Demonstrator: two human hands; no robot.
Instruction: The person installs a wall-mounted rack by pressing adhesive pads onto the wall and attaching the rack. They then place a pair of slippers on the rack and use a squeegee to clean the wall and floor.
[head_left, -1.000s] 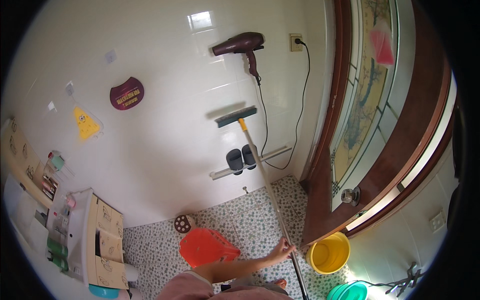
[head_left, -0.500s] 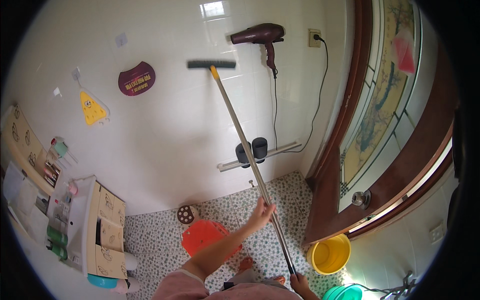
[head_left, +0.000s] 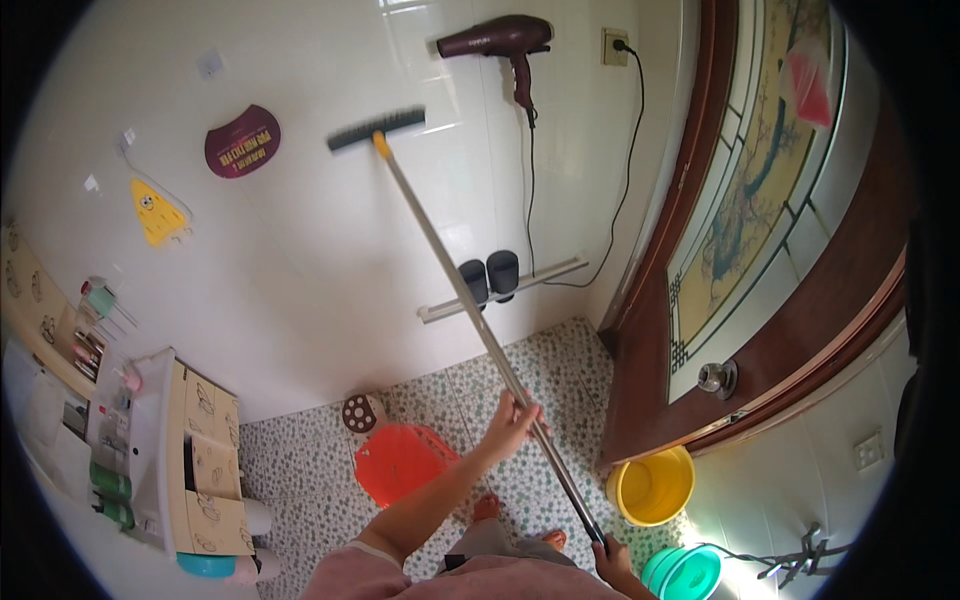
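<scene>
A long-handled brush [head_left: 446, 262] slants up from my body to the white tiled wall. Its dark bristled head [head_left: 378, 129] lies at the wall, tilted with its left end lower and slightly blurred. A yellow joint ties the head to the metal pole. Partway down the pole my left hand [head_left: 512, 425] is closed round it. Lower, near my right side, my right hand [head_left: 614, 562] grips the black end of the pole. The brush head is between a purple plaque [head_left: 243, 142] and a hair dryer [head_left: 503, 38] on the wall.
A rail [head_left: 505, 290] with two dark cups crosses behind the pole. An orange-red plastic stool [head_left: 402, 465] stands on the pebble-patterned floor. To the right are a brown door [head_left: 640, 400], a yellow bucket [head_left: 650, 485] and green basins [head_left: 685, 573]. A sink cabinet [head_left: 205, 430] stands left.
Against the wall, the brush head has moved left and a little down, and has tilted from nearly level. Both hands keep their hold on the pole. The view has shifted slightly.
</scene>
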